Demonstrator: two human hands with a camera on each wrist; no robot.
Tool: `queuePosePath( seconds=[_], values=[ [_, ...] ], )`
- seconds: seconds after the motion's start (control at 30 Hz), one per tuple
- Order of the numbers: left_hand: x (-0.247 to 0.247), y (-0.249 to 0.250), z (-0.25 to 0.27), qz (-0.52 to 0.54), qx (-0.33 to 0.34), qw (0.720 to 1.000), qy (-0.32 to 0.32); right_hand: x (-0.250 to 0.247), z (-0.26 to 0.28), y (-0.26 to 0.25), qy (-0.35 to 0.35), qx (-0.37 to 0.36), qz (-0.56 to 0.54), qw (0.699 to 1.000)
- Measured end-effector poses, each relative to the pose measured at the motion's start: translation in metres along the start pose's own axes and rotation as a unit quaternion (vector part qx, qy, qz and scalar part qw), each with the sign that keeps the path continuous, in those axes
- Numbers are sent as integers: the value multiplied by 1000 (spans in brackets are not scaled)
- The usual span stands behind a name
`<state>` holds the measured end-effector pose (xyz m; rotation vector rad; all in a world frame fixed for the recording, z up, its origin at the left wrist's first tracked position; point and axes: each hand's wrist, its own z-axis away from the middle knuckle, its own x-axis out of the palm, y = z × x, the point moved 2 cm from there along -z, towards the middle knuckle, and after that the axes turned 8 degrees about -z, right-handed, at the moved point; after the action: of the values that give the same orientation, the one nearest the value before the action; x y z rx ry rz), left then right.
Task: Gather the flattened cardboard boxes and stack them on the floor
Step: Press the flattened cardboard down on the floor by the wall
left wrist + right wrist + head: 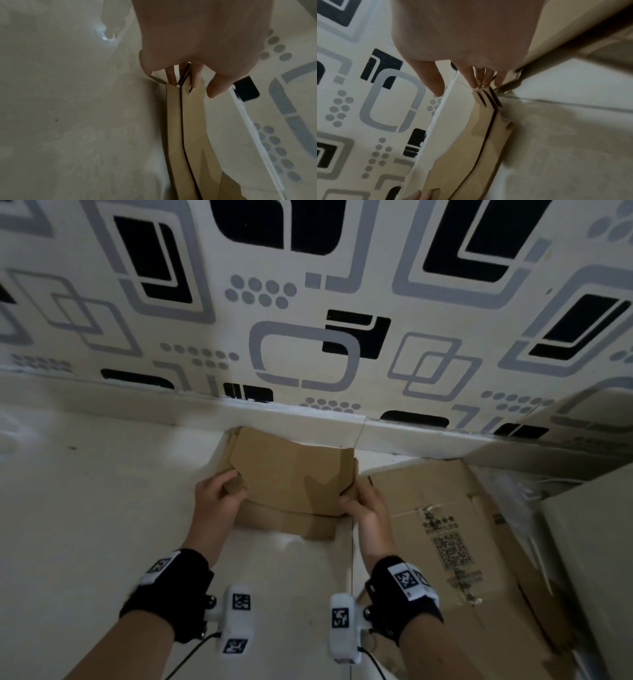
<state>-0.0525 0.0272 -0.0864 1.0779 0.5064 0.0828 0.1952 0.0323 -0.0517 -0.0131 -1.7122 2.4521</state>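
A small bundle of flattened brown cardboard boxes sits low over the pale floor, against the white skirting. My left hand grips its left edge and my right hand grips its right edge. The top sheet bows upward between them, and a lower sheet sticks out toward me. In the left wrist view my fingers curl on the layered cardboard edge. In the right wrist view my fingertips pinch several layers of the bundle.
A large flattened carton printed with a QR code lies on the floor just to the right. A pale cabinet or box stands at the far right. The patterned wall rises straight ahead. Open floor lies to the left.
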Motion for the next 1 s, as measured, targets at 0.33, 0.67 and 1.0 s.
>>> queuePosePath(
  seconds=[0.33, 0.67, 1.0],
  values=[
    [-43, -3, -12, -48, 25, 998, -25, 32, 3, 8, -90, 25, 8, 996],
    [16, 54, 20, -279, 139, 949, 42, -26, 11, -21, -14, 5, 16, 1000],
    [175, 100, 91, -223, 160, 935, -224, -165, 50, -34, 205, -6, 160, 966]
  ],
)
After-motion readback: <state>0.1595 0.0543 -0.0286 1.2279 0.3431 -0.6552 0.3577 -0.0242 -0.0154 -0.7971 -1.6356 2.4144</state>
